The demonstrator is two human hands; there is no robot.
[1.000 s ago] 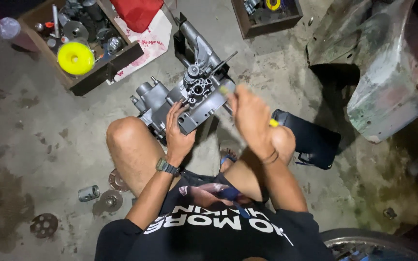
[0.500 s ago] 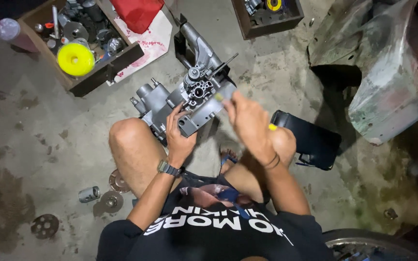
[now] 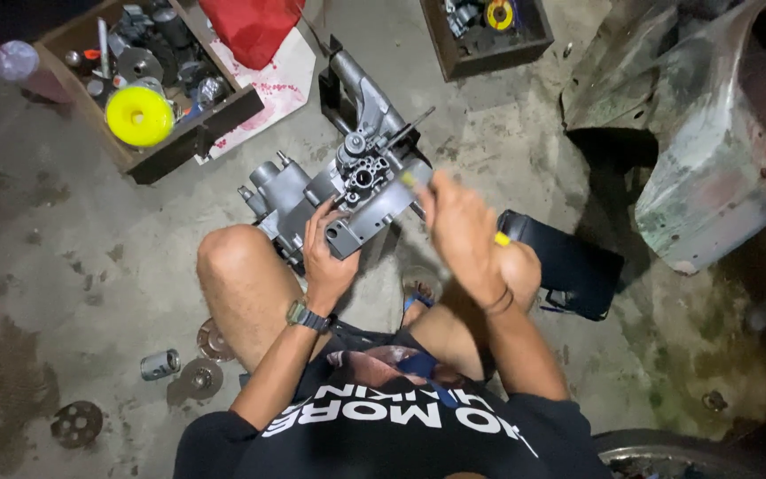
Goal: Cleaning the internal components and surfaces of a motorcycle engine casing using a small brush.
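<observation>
Grey metal engine case [image 3: 347, 191], bare and partly stripped, propped on the concrete floor [image 3: 64, 266] between bent knees, just ahead of them. Open bores and ports visible on its upper face, a thin rod sticking out at the top right; no covers fitted there, so seemingly mid-way through stripping or rebuilding, with much left loose. Left hand [image 3: 325, 257] clasped around the lower edge of the case, steadying it. Right hand [image 3: 458, 226] clenched on a yellow-handled tool [image 3: 501, 239], blurred, tip at the case's right side. Round metal discs [image 3: 197, 377] and a small can [image 3: 160, 364] lying beside the left leg. Farther off, a wooden box [image 3: 179, 133] of parts with a yellow spool [image 3: 139, 115], a red bag [image 3: 254, 27], a black pad [image 3: 569, 266].
</observation>
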